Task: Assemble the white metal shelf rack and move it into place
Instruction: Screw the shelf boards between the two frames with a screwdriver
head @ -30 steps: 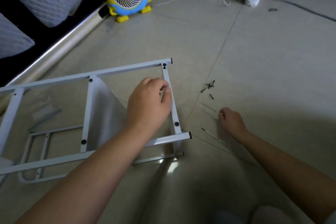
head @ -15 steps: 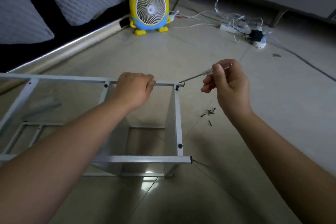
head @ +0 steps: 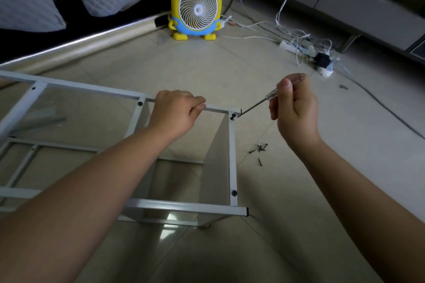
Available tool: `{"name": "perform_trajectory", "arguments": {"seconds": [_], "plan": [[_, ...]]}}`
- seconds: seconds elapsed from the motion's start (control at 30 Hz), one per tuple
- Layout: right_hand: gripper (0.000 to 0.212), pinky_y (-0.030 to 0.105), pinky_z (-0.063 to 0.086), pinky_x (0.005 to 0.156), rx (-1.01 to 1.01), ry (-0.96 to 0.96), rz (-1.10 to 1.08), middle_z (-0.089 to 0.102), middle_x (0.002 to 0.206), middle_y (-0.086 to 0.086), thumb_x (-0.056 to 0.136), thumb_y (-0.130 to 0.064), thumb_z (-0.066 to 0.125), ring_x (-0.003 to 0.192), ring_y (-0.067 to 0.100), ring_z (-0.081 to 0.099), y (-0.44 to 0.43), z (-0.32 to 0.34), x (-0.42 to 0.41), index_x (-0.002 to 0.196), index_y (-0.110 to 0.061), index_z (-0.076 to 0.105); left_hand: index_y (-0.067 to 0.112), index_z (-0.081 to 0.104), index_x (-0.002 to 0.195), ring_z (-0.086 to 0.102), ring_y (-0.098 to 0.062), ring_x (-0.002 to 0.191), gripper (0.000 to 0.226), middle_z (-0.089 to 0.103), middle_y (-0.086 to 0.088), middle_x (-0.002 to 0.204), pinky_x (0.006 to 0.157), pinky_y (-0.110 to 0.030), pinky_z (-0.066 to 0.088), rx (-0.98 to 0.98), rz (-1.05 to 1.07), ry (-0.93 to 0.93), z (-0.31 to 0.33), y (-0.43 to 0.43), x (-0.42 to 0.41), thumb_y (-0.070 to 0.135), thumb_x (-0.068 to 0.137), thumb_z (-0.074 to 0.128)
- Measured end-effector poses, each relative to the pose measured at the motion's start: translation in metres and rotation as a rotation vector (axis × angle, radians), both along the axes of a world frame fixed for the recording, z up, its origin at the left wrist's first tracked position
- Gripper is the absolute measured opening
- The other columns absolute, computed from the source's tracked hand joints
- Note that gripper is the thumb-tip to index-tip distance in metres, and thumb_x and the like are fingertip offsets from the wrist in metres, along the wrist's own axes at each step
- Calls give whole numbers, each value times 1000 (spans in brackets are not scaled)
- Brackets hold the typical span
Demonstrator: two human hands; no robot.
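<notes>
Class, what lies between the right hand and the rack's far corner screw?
In the head view, the thin shaft of the screwdriver that the right hand pinches, its tip by the corner screw.

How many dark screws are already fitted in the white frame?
4 screws: far-left upright, middle upright, far right corner, near right corner. The arms may hide others.

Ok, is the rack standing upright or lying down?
Lying on its side: the rack has its long rails level with the floor.

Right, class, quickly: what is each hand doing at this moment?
Left hand: grips a rail of the white rack.
Right hand: holds the screwdriver.
</notes>
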State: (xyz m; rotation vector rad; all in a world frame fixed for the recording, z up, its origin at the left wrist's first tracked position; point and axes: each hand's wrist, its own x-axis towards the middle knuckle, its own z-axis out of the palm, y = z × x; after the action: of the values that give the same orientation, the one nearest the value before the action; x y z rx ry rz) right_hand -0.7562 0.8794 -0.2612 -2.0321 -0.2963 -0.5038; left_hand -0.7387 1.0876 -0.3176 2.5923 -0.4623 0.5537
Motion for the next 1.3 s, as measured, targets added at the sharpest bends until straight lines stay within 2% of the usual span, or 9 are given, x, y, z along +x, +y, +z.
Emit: {"name": "perform_trajectory", "arguments": {"seconds": [0.23, 0.43, 0.57, 0.77, 0.87, 1.0, 1.07, 1.17, 1.3], "plan": [[17, 17, 39, 48, 3, -39, 43, 51, 61, -7, 86, -43, 28, 48, 3, 49, 2, 1, 3, 79, -31, 35, 10, 74, 91, 63, -33, 71, 31, 68, -10, 70, 70, -33, 28, -28, 14, -8, -4, 2, 1, 24, 85, 47], [16, 26, 42, 49, -23, -54, 65, 52, 63, -6, 87, -43, 27, 50, 5, 49, 4, 2, 6, 80, -31, 36, 9, 74, 91, 64, -32, 70, 29, 69, -10, 71, 69, -33, 27, -22, 18, -73, -6, 1, 2, 21, 84, 49], [14, 21, 41, 50, -77, -79, 96, 50, 62, -8, 89, -40, 28, 50, 4, 50, 3, 2, 8, 79, -32, 35, 9, 75, 91, 64, -32, 70, 28, 69, -10, 71, 69, -34, 27, -24, 18, -96, -8, -1, 2, 21, 83, 50], [27, 6, 36, 52, -241, -108, 220, 49, 62, -19, 90, -33, 30, 53, -5, 54, 4, 16, 12, 86, -10, 44, 9, 74, 95, 64, -33, 73, 33, 69, -10, 74, 71, -34, 27, -40, 9, -89, -9, 0, 2, 25, 85, 46], [30, 11, 41, 52, -310, -71, 265, 50, 62, -20, 90, -32, 36, 54, -4, 56, 5, 26, 13, 87, -5, 49, 9, 74, 95, 63, -33, 73, 35, 69, -9, 75, 71, -34, 27, -38, 11, -83, -10, 1, 2, 27, 86, 45], [18, 14, 45, 52, -358, 81, 280, 54, 60, -13, 91, -17, 55, 54, 2, 58, 1, 46, 14, 84, -1, 56, 8, 74, 95, 62, -32, 69, 31, 68, -9, 72, 71, -34, 27, -24, 12, -59, -9, 2, 1, 22, 85, 47], [17, 12, 46, 51, -421, 165, 292, 55, 58, -12, 87, -18, 59, 51, 0, 57, 0, 59, 16, 78, -4, 57, 9, 74, 95, 62, -31, 68, 31, 68, -9, 71, 71, -33, 28, -21, 23, -53, -9, 3, 1, 22, 85, 48], [19, 20, 48, 55, -585, 247, 315, 54, 58, -12, 85, -21, 62, 48, 9, 56, 4, 75, 19, 71, -9, 55, 10, 74, 95, 62, -31, 69, 32, 69, -8, 73, 71, -33, 28, -10, 40, -37, -10, 4, 1, 23, 84, 47], [28, 26, 36, 62, -957, 145, 266, 49, 66, -4, 86, -32, 60, 66, 13, 46, 22, 93, 20, 71, -10, 54, 13, 70, 106, 61, -28, 81, 35, 70, -8, 88, 74, -31, 24, 36, 60, 5, -7, -1, 0, 27, 93, 40]]}}
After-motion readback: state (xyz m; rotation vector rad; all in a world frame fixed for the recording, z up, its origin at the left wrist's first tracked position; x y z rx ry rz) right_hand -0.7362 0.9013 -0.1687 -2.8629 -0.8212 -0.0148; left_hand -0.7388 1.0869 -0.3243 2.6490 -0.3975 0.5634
